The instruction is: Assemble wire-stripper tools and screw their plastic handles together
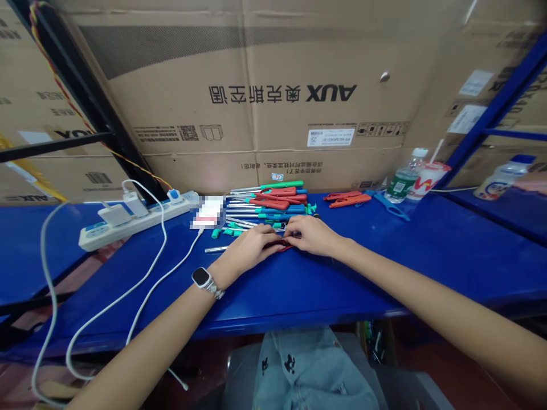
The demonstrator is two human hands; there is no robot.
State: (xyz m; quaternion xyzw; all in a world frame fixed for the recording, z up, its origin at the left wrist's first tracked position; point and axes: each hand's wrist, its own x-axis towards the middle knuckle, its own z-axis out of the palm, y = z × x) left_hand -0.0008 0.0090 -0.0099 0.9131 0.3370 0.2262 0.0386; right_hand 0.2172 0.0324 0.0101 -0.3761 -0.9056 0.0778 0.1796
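Observation:
Both hands meet over the blue tabletop, with fingers closed around a small red handle (287, 247). My left hand (255, 245), with a watch on its wrist, pinches the handle from the left. From the right, my right hand (310, 233) presses its fingertips on the same handle. A thin metal rod (216, 249) sticks out left of my left hand; whether it joins the handle is hidden by the fingers. Just behind the hands lies a pile of metal rods with red handles (273, 201), blue handles (282, 216) and a green handle (282, 184). Small teal plastic pieces (231, 232) lie beside them.
A power strip (139, 221) with chargers and white cables (160, 239) occupies the left. Orange-red handles (348, 199), a blue handle (391, 206), a water bottle (401, 179) and a cup (427, 179) stand or lie right. A cardboard box (273, 51) backs the blue table (427, 245).

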